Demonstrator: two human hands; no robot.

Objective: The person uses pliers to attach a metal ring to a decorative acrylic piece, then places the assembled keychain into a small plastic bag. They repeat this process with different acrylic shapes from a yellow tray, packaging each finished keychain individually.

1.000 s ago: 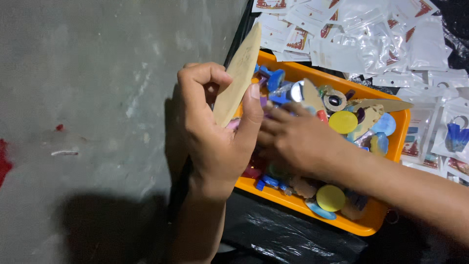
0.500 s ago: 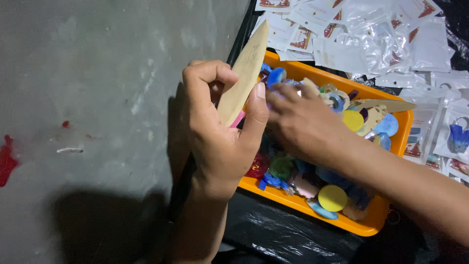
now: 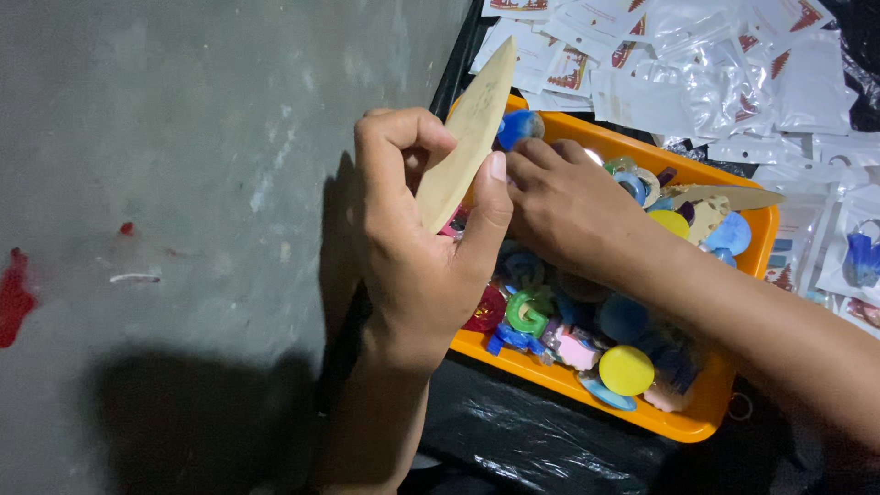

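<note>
My left hand (image 3: pixel 417 247) grips a flat, pointed wooden piece (image 3: pixel 467 128), held upright between thumb and fingers over the left end of an orange tray (image 3: pixel 674 422). My right hand (image 3: pixel 573 206) reaches in from the right and rests just beside the left thumb, over the tray's contents, its fingers curled by a round blue piece (image 3: pixel 521 126); what it holds, if anything, is hidden. The tray is full of small colourful charms: a yellow disc (image 3: pixel 626 369), a green ring (image 3: pixel 527 314), a red piece (image 3: pixel 483 312), blue and pink shapes.
Many small clear plastic packets with white cards (image 3: pixel 697 73) lie spread behind and right of the tray. A second wooden piece (image 3: pixel 724 195) lies across the tray's far side. Black plastic sheet (image 3: pixel 532 440) sits under the tray. Grey concrete floor (image 3: pixel 183 165) with red paint marks (image 3: pixel 14 298) lies left.
My right hand has moved left and up across the tray, from its middle toward the left thumb and the blue piece. The left hand still holds the wooden piece upright.
</note>
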